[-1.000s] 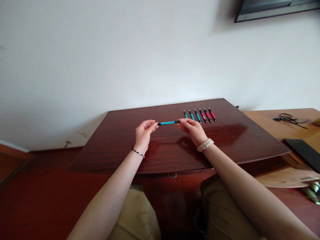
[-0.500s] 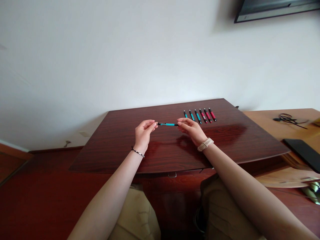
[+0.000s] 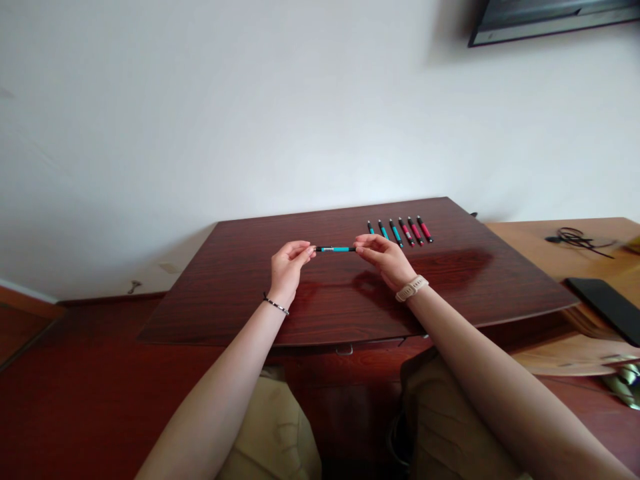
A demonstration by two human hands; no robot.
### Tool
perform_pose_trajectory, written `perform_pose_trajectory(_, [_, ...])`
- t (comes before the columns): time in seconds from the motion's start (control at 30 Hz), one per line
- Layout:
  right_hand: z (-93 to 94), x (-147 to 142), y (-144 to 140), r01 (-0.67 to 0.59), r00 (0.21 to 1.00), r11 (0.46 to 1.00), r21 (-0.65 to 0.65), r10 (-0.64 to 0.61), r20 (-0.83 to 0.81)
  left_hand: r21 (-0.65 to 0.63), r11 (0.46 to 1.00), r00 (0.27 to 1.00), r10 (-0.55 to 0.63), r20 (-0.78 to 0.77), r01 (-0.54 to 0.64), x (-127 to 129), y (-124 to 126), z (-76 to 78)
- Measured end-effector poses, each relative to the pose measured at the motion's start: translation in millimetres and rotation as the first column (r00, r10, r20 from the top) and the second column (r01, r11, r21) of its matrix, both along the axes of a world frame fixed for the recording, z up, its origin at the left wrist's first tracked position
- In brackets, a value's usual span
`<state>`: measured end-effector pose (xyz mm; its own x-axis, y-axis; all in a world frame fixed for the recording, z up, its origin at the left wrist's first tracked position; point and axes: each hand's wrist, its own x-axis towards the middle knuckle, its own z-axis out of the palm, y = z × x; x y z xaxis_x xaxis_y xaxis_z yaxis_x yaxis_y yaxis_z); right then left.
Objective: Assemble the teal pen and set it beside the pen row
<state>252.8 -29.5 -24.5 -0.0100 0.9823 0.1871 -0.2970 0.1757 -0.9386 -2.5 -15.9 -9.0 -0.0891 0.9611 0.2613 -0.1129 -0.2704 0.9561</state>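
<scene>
Between my two hands a blue and black pen [image 3: 341, 249] is held level above the dark wooden table [image 3: 240, 287]. My left hand [image 3: 290, 267] pinches its left end, and my right hand [image 3: 384, 259] pinches the right end between thumb and fingers. Beyond my right hand several more pens lie side by side in a row: blue ones [image 3: 396, 233] on the left, pink ones [image 3: 415, 231] on the right. My right hand hides the lower ends of the leftmost blue pens.
A lighter wooden desk [image 3: 520, 250] adjoins on the right, with a black cable [image 3: 575, 238] and a flat black object [image 3: 603, 307] on it. The white wall [image 3: 280, 113] rises behind the table, and a screen [image 3: 550, 23] hangs at upper right.
The pen has turned about its long axis, so a pale printed patch and the clip now show differently. Both hands have stayed almost in place.
</scene>
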Motion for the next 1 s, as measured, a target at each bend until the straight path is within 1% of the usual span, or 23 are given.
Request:
perform_pose_trajectory(0.07, [0.9,-0.1,-0.1,0.008,1.000,1.000,0.006,-0.008,0.011,0.004,1.000,1.000,-0.001,-0.002,0.001,0.3,-0.2,0.3])
perform_pose_trajectory(0.17, [1.5,-0.2,0.1,0.023,0.999,0.999,-0.035,-0.022,0.046,0.007,1.000,1.000,-0.006,-0.006,0.007,1.2,-0.4,0.9])
perform_pose_trajectory(0.3, [1.8,-1.4,0.4,0.071,0.983,0.996,-0.048,-0.062,0.175,0.008,1.000,1.000,-0.011,-0.016,0.011,2.8,-0.6,0.7])
perform_pose_trajectory(0.37, [2.9,-2.4,-0.5,0.075,0.976,0.995,-0.068,-0.060,0.208,0.012,1.000,1.000,-0.016,-0.016,0.016,3.2,-0.3,0.0])
perform_pose_trajectory(0.5, [7.6,-2.8,-4.1,0.003,0.987,0.991,-0.130,0.018,0.161,0.013,1.000,1.000,-0.009,-0.011,0.009,2.8,0.7,-1.7])
perform_pose_trajectory(0.6, [10.2,-1.6,-5.6,-0.043,0.991,0.992,-0.121,0.058,0.123,0.013,1.000,1.000,-0.002,-0.014,0.002,1.5,1.1,-2.3])
perform_pose_trajectory(0.7, [10.3,-1.0,-5.2,-0.022,0.993,0.992,-0.124,0.036,0.114,0.007,1.000,1.000,-0.003,-0.016,0.003,0.9,1.0,-2.4])
perform_pose_trajectory(0.87, [9.4,-2.8,-4.6,-0.015,0.985,0.991,-0.134,0.038,0.170,-0.005,1.000,1.000,-0.013,-0.018,0.013,3.1,-0.2,-2.4])
perform_pose_trajectory(0.93, [9.6,-3.1,-4.4,0.010,0.985,0.993,-0.118,0.011,0.173,-0.008,1.000,1.000,-0.021,-0.014,0.020,4.3,-0.8,-2.3])
perform_pose_trajectory(1.0, [10.0,-2.8,-4.0,0.056,0.989,0.993,-0.106,-0.040,0.141,-0.008,1.000,1.000,-0.015,-0.013,0.015,4.8,-1.3,-2.1])
